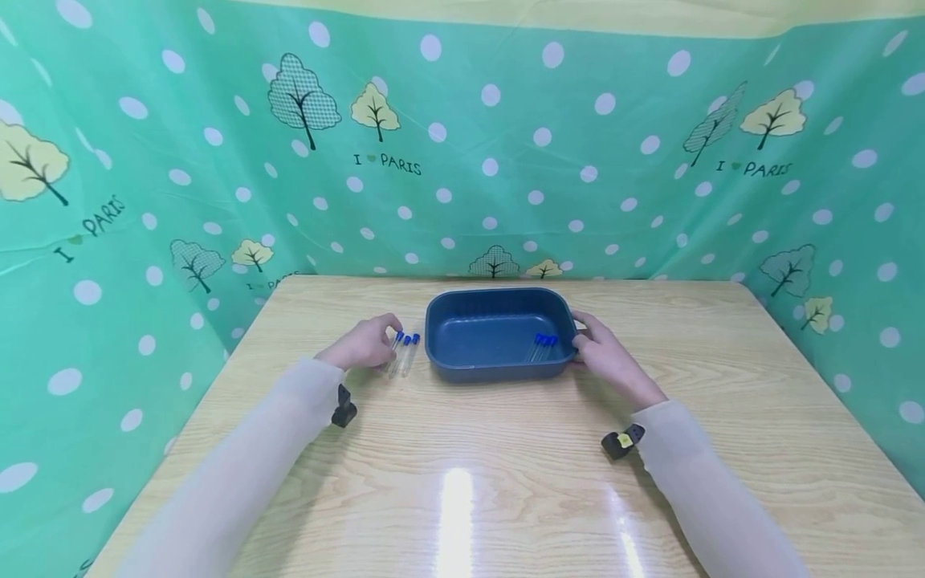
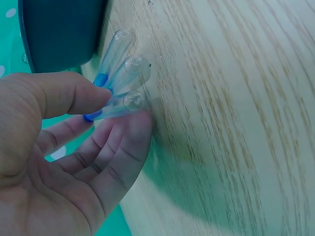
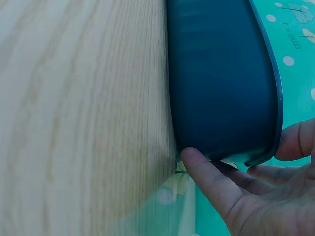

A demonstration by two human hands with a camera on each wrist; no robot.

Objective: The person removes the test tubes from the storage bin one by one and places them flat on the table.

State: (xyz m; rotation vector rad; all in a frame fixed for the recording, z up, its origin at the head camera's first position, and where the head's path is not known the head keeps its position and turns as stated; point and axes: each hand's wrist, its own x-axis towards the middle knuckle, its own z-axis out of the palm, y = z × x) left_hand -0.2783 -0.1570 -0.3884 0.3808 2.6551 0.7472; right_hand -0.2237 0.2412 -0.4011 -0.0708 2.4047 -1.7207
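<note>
By the thumb and bent fingers of the left hand (image 1: 367,343), the nearest clear tube (image 2: 120,106) was grasped, its blue cap pointed toward one o'clock. Two matching tubes (image 2: 129,71) were laid just beside it on the surface (image 1: 499,433), at three o'clock from those fingers. Farther toward three o'clock, the blue basin (image 1: 500,372) was gripped at its three o'clock end by the right hand (image 1: 607,353), with the thumb placed at the rim and a fingertip set low against the wall. Three more blue-capped tubes (image 1: 545,345) were contained inside, at four o'clock.
</note>
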